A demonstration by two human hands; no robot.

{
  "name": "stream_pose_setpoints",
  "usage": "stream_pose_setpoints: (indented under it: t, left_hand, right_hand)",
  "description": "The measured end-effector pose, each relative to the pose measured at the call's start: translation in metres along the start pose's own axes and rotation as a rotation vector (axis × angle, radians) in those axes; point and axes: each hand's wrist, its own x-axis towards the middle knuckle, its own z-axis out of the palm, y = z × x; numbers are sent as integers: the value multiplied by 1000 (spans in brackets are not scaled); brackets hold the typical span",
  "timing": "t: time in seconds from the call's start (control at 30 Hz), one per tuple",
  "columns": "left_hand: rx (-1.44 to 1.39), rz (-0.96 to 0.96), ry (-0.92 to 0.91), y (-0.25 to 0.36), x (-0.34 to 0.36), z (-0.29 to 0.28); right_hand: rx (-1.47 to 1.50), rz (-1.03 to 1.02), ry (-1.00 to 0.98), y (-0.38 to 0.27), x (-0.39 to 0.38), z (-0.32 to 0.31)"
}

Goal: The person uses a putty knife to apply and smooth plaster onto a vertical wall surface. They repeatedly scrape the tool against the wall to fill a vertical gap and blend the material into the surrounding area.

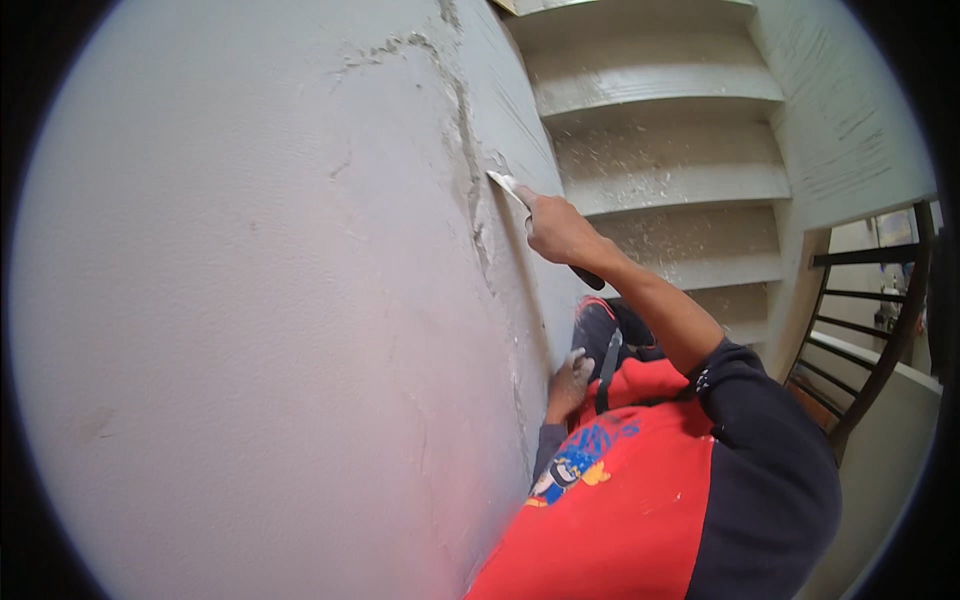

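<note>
My right hand [560,232] grips a putty knife whose pale blade [505,183] presses against the grey wall [250,300], at the ragged edge of a fresh plaster layer [468,130]. The knife's dark handle end [588,278] sticks out below my fist. My left hand [572,378], dusted white, hangs lower and close to the wall, by my red shirt. Its fingers look curled, and I cannot tell whether they hold anything.
Grey stairs [680,180] descend ahead, strewn with plaster crumbs. A dark metal railing [870,330] curves at the right beside a low white wall. A dark shoe [597,325] rests on a step near the wall, and a dark strap [607,365] hangs across my chest.
</note>
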Motion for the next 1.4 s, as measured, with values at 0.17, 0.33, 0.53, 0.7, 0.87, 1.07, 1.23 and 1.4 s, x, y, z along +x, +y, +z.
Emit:
stream_pose_setpoints:
  t: [0.17,0.33,0.53,0.7,0.87,1.07,1.23,1.4]
  left_hand:
    - [-103,15,1,-1,-4,8]
    - [-67,57,4,1,15,10]
    - [-10,13,-44,-1,-3,8]
    - [-91,16,-5,-6,3,18]
    - [-9,36,0,9,4,7]
    - [-61,54,37,-16,7,15]
    - [-142,30,12,3,8,14]
    - [-126,35,34,-8,6,19]
  right_hand:
    - [33,49,-67,4,-4,0]
    - [-9,42,29,18,13,-10]
    - [-58,10,-87,-1,-11,-21]
    - [-2,81,-111,0,-12,-24]
    - [-60,38,68,1,0,-21]
    - [-47,26,5,19,0,-2]
    - [-20,199,-232,35,19,4]
    - [-30,119,-100,25,3,-4]
